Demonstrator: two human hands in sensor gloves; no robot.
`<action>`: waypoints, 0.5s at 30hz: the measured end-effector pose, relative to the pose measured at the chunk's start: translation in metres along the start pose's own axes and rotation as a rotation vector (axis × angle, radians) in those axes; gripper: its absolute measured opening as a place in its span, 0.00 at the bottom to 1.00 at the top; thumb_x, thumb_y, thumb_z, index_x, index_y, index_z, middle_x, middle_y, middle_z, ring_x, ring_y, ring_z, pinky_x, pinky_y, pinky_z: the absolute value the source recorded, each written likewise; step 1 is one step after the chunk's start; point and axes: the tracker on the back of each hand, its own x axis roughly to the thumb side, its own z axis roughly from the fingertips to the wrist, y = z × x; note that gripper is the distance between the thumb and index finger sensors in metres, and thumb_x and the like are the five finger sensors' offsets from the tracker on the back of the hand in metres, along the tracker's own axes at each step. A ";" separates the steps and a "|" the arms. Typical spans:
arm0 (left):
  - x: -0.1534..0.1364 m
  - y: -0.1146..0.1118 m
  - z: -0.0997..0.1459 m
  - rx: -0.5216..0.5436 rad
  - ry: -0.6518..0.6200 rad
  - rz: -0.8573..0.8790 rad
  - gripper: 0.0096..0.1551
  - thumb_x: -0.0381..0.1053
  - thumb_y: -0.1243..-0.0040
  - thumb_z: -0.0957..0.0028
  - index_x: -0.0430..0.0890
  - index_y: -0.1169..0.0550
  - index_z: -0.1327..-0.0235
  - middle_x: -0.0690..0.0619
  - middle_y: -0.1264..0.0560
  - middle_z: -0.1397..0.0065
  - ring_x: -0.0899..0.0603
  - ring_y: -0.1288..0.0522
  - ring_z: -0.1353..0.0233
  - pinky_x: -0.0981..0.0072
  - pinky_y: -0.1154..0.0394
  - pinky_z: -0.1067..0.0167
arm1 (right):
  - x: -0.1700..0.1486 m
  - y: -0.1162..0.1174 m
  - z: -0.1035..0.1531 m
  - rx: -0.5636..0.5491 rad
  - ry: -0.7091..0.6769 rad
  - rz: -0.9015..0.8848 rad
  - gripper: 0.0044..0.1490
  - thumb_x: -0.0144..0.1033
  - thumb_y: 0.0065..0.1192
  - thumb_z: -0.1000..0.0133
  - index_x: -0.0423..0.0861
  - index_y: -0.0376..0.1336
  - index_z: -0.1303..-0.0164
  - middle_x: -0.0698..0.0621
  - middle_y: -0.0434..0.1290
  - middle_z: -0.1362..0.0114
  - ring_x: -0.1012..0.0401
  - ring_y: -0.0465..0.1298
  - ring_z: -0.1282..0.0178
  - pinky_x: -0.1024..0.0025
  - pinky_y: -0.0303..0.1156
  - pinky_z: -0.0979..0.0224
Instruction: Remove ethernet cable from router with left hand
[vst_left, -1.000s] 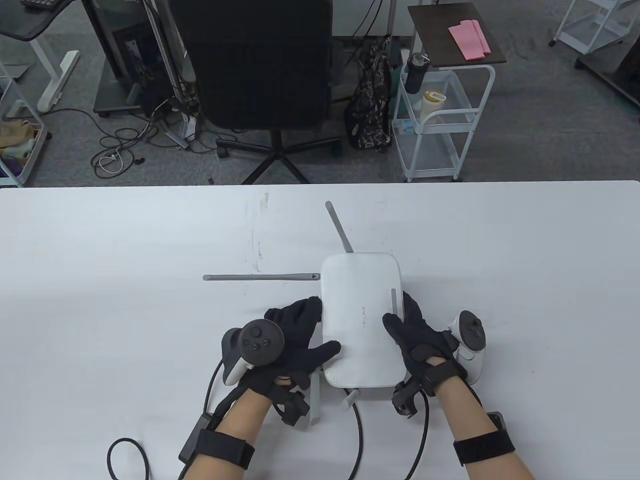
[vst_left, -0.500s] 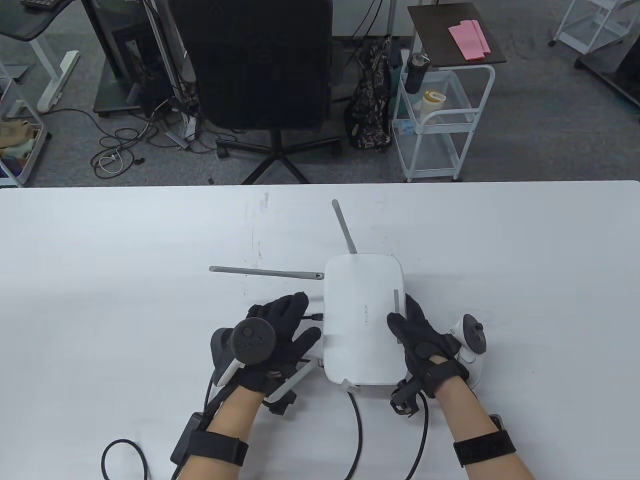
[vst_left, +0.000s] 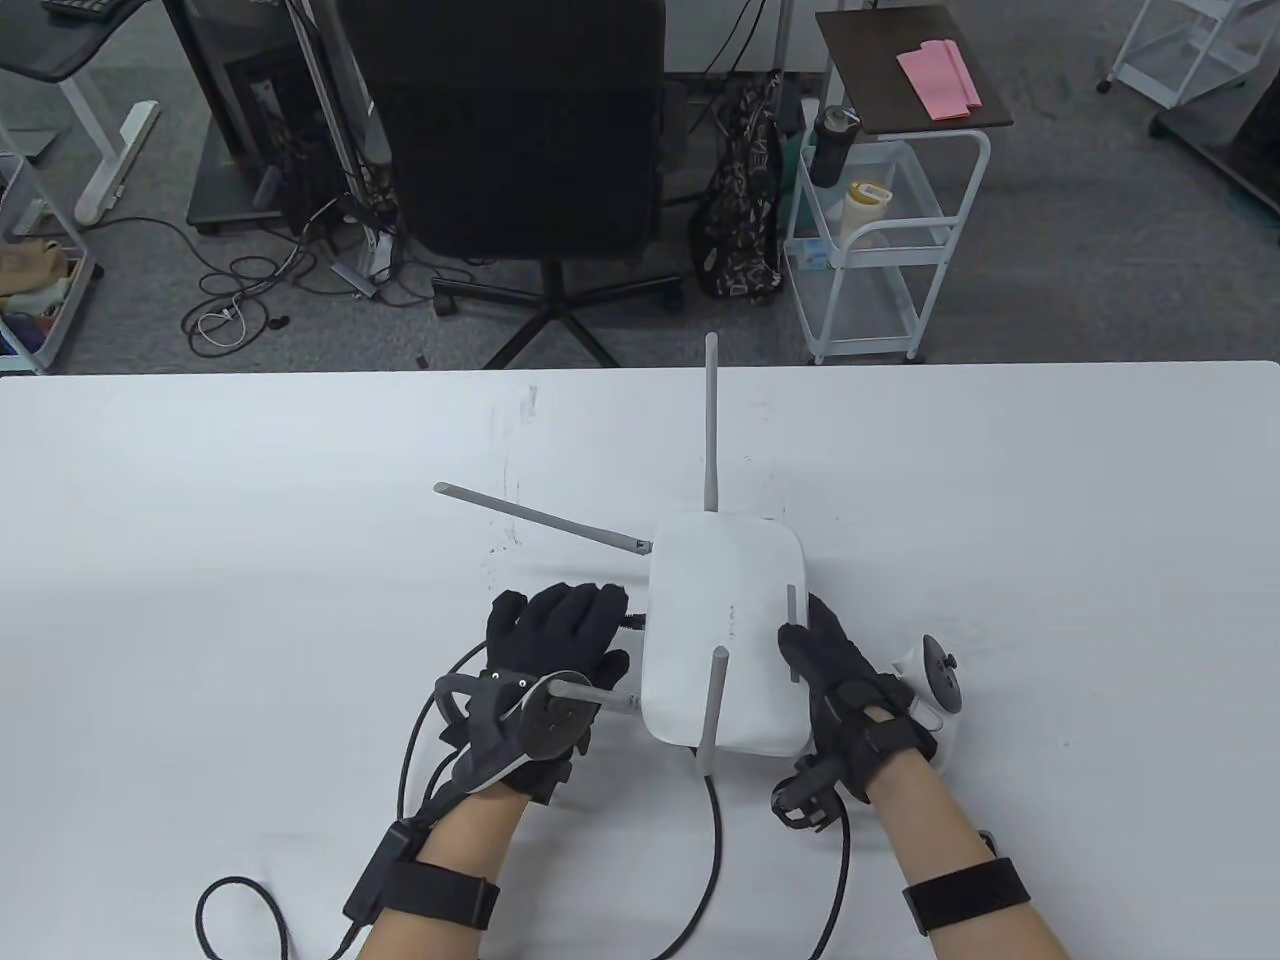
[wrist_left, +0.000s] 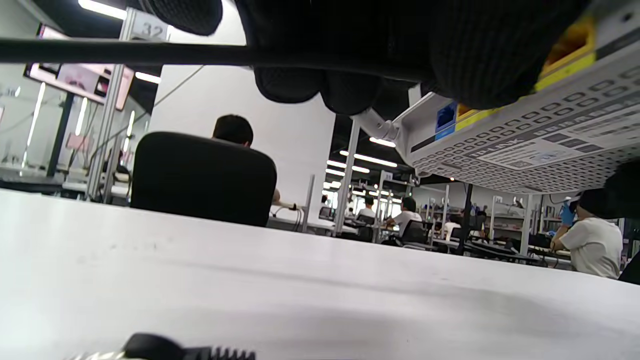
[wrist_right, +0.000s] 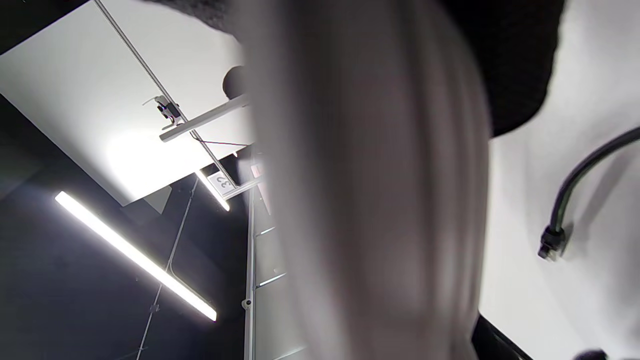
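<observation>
The white router (vst_left: 720, 610) sits at the table's middle with its grey antennas spread. Its vented underside shows raised off the table in the left wrist view (wrist_left: 525, 145). My left hand (vst_left: 608, 625) is at the router's left side and grips the black ethernet cable near its plug (vst_left: 633, 621). In the left wrist view the cable (wrist_left: 100, 52) runs under my curled fingers (wrist_left: 350, 90) toward the yellow ports (wrist_left: 570, 42). I cannot tell if the plug sits in the port. My right hand (vst_left: 805, 632) grips the router's right edge.
A second black cable (vst_left: 715, 850) leaves the router's near edge toward me. A loose cable end (wrist_right: 552, 245) lies on the table on the right. A blurred antenna (wrist_right: 370, 200) fills the right wrist view. An office chair (vst_left: 520, 130) stands beyond the far edge.
My left hand left the router's near left edge and moved onto the cable plug. The router turned and tipped up, and its antennas swung round. My right hand kept its hold.
</observation>
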 end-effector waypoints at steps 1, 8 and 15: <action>0.002 0.001 0.000 0.014 -0.001 -0.013 0.33 0.62 0.33 0.53 0.63 0.26 0.30 0.60 0.22 0.28 0.46 0.21 0.26 0.37 0.38 0.22 | -0.001 0.001 0.000 0.006 0.003 0.001 0.49 0.35 0.51 0.34 0.31 0.26 0.25 0.26 0.58 0.31 0.44 0.81 0.44 0.57 0.84 0.48; -0.002 -0.001 -0.001 0.013 0.023 -0.020 0.30 0.61 0.30 0.55 0.63 0.22 0.35 0.61 0.18 0.34 0.48 0.17 0.31 0.39 0.36 0.23 | -0.004 0.008 0.000 0.047 0.026 -0.030 0.49 0.34 0.50 0.34 0.29 0.25 0.27 0.25 0.57 0.32 0.44 0.81 0.44 0.57 0.84 0.48; -0.014 0.004 0.002 0.086 0.061 0.008 0.29 0.60 0.38 0.49 0.63 0.26 0.31 0.60 0.22 0.28 0.46 0.23 0.25 0.36 0.43 0.21 | -0.008 0.003 0.000 0.055 0.063 -0.169 0.51 0.34 0.49 0.34 0.30 0.22 0.28 0.24 0.57 0.32 0.44 0.81 0.45 0.58 0.85 0.49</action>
